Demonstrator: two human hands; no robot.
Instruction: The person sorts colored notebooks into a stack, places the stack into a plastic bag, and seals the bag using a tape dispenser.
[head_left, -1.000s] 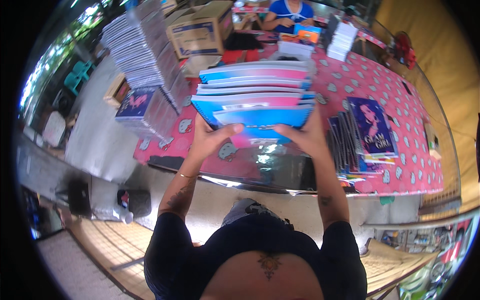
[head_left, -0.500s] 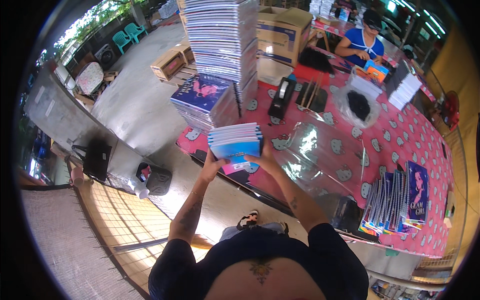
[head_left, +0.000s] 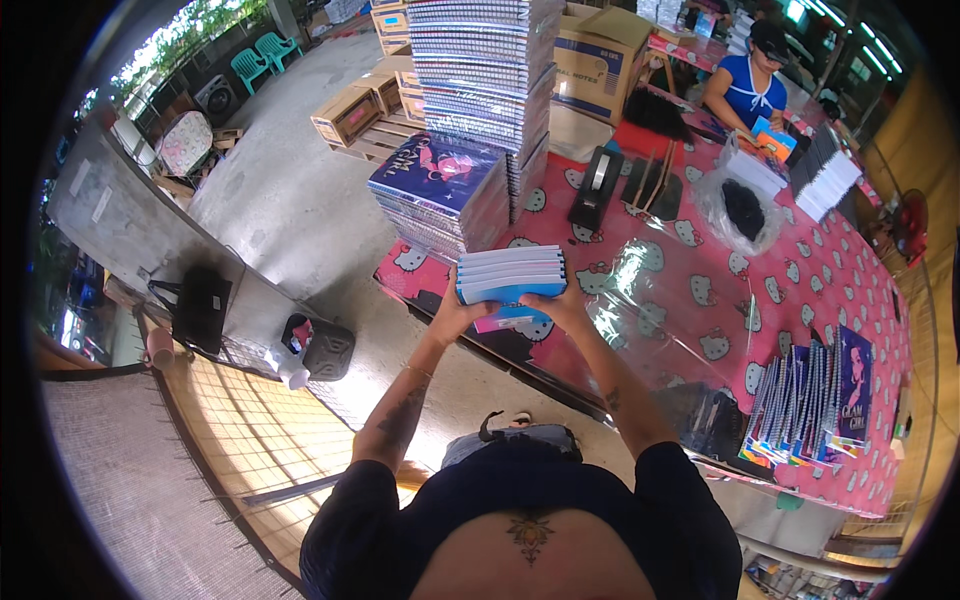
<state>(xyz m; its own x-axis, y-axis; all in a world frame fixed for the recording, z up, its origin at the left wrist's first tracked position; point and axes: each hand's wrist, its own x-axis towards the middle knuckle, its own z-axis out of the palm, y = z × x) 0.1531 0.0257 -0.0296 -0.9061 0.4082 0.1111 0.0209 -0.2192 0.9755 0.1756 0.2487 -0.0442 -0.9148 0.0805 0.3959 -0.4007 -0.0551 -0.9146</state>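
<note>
Your left hand [head_left: 452, 312] and right hand [head_left: 562, 306] stay clamped on the small blue-covered notebook bundle [head_left: 510, 279]. You've carried it left, and it's now just beside the tall purple-covered notebook stack [head_left: 440, 195].

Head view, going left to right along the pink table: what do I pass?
Purple-covered notebook stack → bundle of notebooks held in both hands → black tape dispenser → clear bag of black items → row of upright notebooks.

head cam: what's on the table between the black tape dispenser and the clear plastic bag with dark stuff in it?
In the head view, a black wooden-slatted rack lies between the black tape dispenser and the clear plastic bag, on the pink patterned tablecloth.
</note>
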